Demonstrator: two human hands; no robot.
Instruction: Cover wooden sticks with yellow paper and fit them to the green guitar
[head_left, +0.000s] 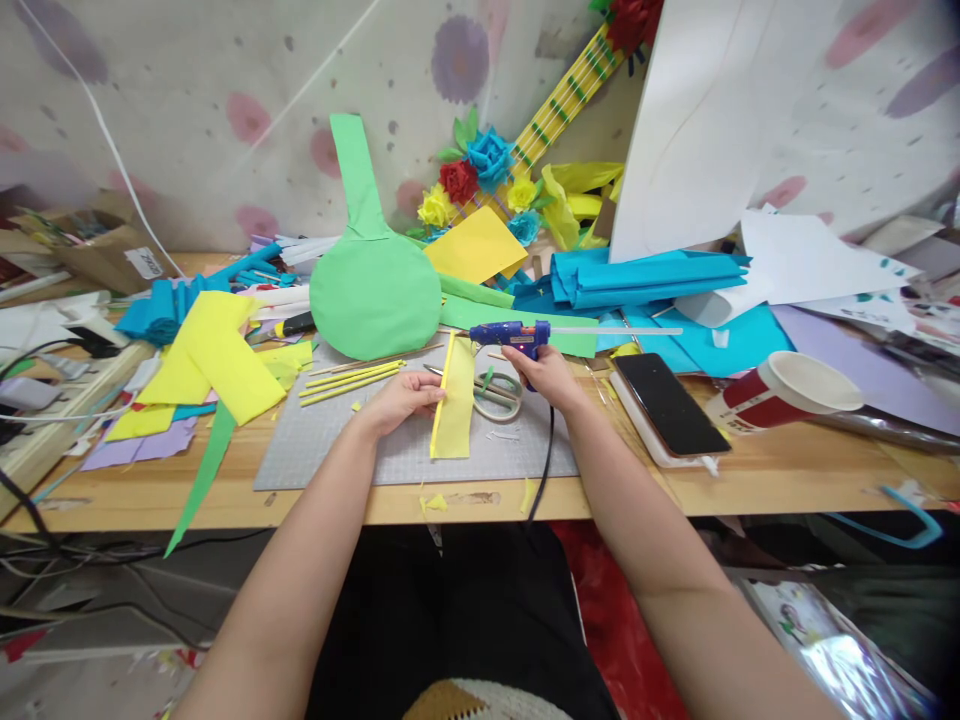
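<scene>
My right hand [546,373] grips a blue hot glue gun [510,335] by its handle, nozzle pointing left at the top of a yellow paper strip [454,402]. A thin yellow stick lies along the strip's left edge. My left hand [403,396] pinches that stick and strip edge, holding them down on the grey cutting mat [337,450]. A white glue stick juts out of the gun's back to the right. Scissors [495,392] lie on the mat between my hands.
A green paddle-shaped paper [373,275], yellow sticks [352,379], yellow sheets [217,360], blue paper folds [637,278] and paper flowers [480,175] crowd the wooden table [750,480]. A phone [667,403] and a tipped red-and-white cup [780,393] lie on the right.
</scene>
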